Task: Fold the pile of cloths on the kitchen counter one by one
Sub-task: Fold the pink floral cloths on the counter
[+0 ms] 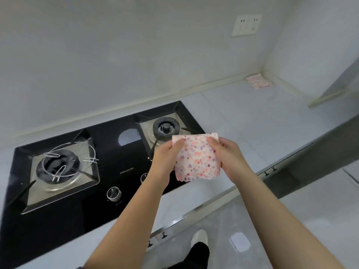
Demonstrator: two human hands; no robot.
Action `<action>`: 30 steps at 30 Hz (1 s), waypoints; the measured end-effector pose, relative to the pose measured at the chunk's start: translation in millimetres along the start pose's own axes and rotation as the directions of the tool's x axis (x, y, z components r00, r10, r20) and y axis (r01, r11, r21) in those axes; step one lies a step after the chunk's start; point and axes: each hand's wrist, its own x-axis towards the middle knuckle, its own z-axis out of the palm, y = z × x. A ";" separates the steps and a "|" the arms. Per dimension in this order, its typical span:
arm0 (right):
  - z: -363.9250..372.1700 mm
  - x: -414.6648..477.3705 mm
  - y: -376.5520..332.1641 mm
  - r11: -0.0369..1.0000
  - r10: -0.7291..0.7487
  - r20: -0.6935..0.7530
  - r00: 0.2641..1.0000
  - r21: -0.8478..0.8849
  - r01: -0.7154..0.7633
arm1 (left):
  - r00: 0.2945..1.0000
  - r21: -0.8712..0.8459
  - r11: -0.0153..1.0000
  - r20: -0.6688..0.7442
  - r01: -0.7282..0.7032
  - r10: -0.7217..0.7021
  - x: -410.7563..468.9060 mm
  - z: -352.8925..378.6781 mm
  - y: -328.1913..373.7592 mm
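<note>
You are standing in a kitchen, by the look of it a household one. A black glass two-burner gas hob (108, 158) is set into the pale table (252, 117), with a round knob (113, 193) near its front edge. Behind it rises a plain white wall (116, 55) carrying a double socket (246, 25). Glossy floor tiles (301, 220) lie below.

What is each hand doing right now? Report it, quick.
Left hand: closed, gripping the left edge of the speckled cloth.
Right hand: closed, gripping the same cloth's right edge.
</note>
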 end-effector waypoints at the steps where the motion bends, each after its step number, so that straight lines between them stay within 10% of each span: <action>1: -14.4 14.5 -0.2 1.000 -0.001 -0.049 0.999 -0.025 0.000 | 1.000 0.009 1.000 0.024 -0.007 0.007 11.9 15.8 2.2; 14: -176.3 166.2 -8.3 0.991 0.120 -0.098 0.988 0.067 -0.113 | 0.964 0.027 0.988 0.215 0.152 -0.154 173.4 190.3 28.2; 30: -342.8 447.7 -10.6 0.944 0.242 -0.015 0.970 -0.225 -0.240 | 0.942 0.130 0.957 0.182 0.261 -0.281 378.8 386.2 25.1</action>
